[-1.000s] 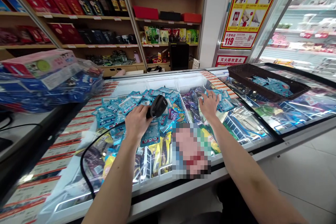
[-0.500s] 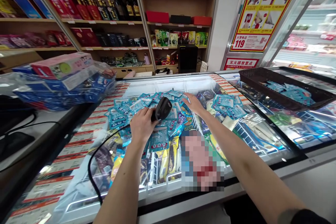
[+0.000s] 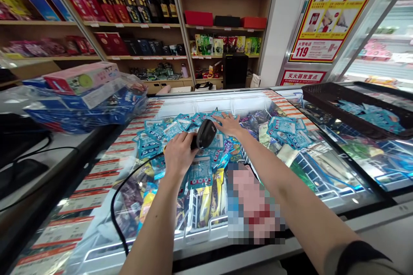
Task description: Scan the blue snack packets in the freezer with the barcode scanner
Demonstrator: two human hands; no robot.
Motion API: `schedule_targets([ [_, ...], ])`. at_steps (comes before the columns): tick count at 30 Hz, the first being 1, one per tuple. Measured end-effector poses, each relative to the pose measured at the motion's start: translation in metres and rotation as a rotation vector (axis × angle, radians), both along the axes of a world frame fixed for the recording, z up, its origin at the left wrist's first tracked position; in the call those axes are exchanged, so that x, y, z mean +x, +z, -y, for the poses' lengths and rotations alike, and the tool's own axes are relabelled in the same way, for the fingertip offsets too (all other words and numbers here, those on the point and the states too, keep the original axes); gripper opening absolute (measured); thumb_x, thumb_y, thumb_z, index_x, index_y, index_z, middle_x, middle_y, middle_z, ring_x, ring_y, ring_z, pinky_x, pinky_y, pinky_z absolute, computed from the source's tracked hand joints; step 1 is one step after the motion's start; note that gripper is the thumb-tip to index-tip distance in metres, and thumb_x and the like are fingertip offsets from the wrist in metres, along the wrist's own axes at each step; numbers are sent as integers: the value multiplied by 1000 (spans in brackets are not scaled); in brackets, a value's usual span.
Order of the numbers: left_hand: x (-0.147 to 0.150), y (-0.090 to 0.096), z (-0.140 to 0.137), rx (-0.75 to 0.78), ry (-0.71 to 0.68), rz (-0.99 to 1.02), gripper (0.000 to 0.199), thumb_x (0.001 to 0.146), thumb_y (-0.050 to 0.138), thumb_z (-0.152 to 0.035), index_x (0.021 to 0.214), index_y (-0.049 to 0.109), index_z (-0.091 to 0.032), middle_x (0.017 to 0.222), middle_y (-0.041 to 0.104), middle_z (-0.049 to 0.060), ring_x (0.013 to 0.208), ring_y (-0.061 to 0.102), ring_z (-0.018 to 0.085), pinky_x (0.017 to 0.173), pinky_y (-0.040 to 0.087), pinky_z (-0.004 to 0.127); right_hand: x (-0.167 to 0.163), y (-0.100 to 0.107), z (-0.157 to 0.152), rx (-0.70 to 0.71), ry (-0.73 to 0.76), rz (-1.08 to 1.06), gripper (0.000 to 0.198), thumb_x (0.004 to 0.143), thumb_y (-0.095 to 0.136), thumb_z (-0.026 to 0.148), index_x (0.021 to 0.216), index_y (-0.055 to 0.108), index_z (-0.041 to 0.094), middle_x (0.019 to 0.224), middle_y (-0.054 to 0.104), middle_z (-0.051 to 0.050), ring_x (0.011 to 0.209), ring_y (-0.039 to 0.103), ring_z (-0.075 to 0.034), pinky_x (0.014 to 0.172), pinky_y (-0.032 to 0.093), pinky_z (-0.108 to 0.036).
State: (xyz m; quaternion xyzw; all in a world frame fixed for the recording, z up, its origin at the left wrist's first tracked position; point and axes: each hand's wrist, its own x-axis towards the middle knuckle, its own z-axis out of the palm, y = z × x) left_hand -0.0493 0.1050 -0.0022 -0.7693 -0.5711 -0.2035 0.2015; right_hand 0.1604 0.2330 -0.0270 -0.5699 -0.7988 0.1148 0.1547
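Note:
My left hand (image 3: 180,152) is wrapped round the handle of a black barcode scanner (image 3: 206,133), its head tipped up to the right. A black cord runs from it down to the left. My right hand (image 3: 228,123), fingers spread, reaches over the far part of a pile of blue packets (image 3: 200,171); whether it touches them I cannot tell. The packets lie on the glass top of a chest freezer (image 3: 209,98). A smaller group of blue packets (image 3: 288,131) lies to the right of my right forearm.
On the left are blue packs in clear plastic (image 3: 87,103) with a pink box (image 3: 82,78) on top. A dark brown basket (image 3: 325,102) holding blue packets stands at the right. Stocked shelves (image 3: 222,30) line the back wall.
My right hand has shifted left, closer to the scanner, and its fingers have spread over the packets. My left hand still holds the scanner. The whole view has shifted slightly.

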Motion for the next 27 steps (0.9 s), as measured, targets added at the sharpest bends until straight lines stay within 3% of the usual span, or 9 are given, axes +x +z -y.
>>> schedule_targets([
  [4, 1, 0, 0, 2, -6, -1, 34, 77, 59, -30, 110, 56, -21, 97, 62, 7, 97, 55, 27, 76, 41, 35, 6, 0, 19, -3, -37, 45, 69, 81, 15, 77, 140, 30, 45, 153, 22, -1, 139, 13, -38, 102, 8, -72],
  [10, 7, -3, 3, 0, -53, -40, 32, 78, 58, -31, 109, 58, -21, 98, 62, 8, 97, 56, 28, 77, 41, 36, 18, -2, 57, 30, -182, 110, 58, 88, 13, 68, 138, 32, 47, 150, 29, -2, 134, 23, -39, 97, 4, -75],
  [16, 12, -4, 5, 2, -97, -33, 31, 80, 56, -32, 108, 58, -20, 98, 62, 9, 98, 55, 27, 77, 41, 36, 38, -2, 89, 170, -211, 103, 46, 93, 21, 58, 128, 48, 47, 134, 47, -2, 119, 40, -33, 96, 27, -59],
  [21, 15, -5, 6, 2, -110, -50, 31, 79, 57, -32, 108, 58, -21, 98, 62, 8, 96, 56, 27, 75, 41, 35, 55, -3, 88, 193, -335, -28, 54, 92, 24, 58, 123, 57, 29, 118, 57, -8, 110, 48, -26, 93, 36, -42],
  [24, 15, -5, 6, 4, -112, -56, 31, 78, 58, -30, 108, 57, -21, 99, 62, 8, 96, 55, 27, 74, 41, 35, 56, -4, 80, 211, -432, 4, 65, 86, 34, 66, 117, 60, 15, 115, 57, -16, 113, 45, -31, 93, 36, -44],
  [27, 15, -4, 6, 4, -121, -52, 30, 79, 57, -30, 107, 57, -20, 97, 62, 8, 96, 56, 27, 74, 41, 35, 56, -6, 71, 200, -435, 9, 66, 76, 46, 71, 104, 65, 13, 115, 57, -19, 115, 43, -35, 93, 35, -47],
])
